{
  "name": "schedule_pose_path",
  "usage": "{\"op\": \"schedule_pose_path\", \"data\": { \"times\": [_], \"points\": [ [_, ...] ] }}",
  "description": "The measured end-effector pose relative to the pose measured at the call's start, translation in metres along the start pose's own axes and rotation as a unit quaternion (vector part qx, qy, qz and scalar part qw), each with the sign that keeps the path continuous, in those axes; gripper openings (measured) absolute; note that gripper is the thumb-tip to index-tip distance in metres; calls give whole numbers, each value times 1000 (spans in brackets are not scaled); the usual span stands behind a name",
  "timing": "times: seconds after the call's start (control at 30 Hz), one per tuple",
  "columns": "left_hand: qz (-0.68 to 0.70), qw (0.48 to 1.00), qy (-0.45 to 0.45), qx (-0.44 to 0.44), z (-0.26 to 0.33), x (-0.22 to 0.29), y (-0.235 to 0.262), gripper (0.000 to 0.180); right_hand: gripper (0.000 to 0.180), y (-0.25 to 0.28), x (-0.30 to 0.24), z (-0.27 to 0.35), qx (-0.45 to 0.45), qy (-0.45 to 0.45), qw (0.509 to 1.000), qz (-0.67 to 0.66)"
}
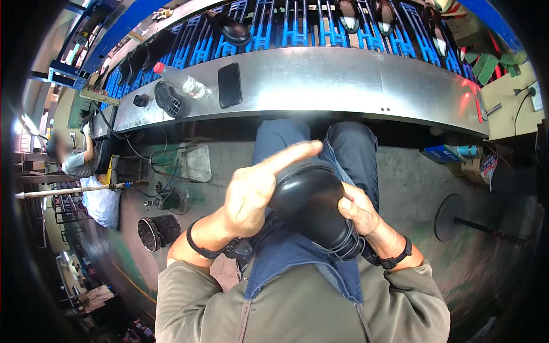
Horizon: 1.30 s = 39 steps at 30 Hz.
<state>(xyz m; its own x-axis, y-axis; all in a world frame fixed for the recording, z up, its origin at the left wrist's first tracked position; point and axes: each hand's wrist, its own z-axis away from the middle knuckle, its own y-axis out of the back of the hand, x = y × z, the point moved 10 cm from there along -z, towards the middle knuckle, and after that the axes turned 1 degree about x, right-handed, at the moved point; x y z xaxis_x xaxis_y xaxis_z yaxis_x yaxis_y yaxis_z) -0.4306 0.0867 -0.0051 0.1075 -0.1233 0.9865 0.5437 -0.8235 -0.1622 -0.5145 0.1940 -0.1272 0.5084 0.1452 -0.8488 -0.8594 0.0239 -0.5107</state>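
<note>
A black shoe [306, 200] with a glossy rounded toe is held over my lap, its toe pointing away from me and its laces toward me. My right hand [361, 212] grips it from the right side, thumb on the upper near the laces. Against the left side of the shoe lies my left hand [254, 194], with fingers stretched out past the toe edge. Some of its fingers are hidden, and it does not visibly grip anything. Beneath the shoe is a blue denim apron [274, 271] across my lap.
Ahead runs a metal bench edge [320, 80] with a phone [230, 86], a clear red-capped bottle [191, 86] and a black shoe sole [167, 100]. Behind it stand blue racks [294, 28] carrying shoes. A black bucket [158, 232] sits on the floor at left. Another person [80, 160] sits farther left.
</note>
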Motion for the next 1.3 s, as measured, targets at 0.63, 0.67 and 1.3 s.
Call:
{"op": "schedule_pose_path", "data": {
  "times": [0.63, 0.67, 1.3],
  "points": [
    [241, 948, 83, 192, 5, -100, 67, 62, 54, -25, -31, -22, 75, -35, 947, 311],
    [273, 940, 104, 174, 7, -93, 65, 65, 50, -35, -58, -20, 14, -25, 924, 381],
    [464, 862, 155, 138, 25, -130, 35, 78, 63, -48, -65, 3, 126, 291, 798, 512]
  ]
}}
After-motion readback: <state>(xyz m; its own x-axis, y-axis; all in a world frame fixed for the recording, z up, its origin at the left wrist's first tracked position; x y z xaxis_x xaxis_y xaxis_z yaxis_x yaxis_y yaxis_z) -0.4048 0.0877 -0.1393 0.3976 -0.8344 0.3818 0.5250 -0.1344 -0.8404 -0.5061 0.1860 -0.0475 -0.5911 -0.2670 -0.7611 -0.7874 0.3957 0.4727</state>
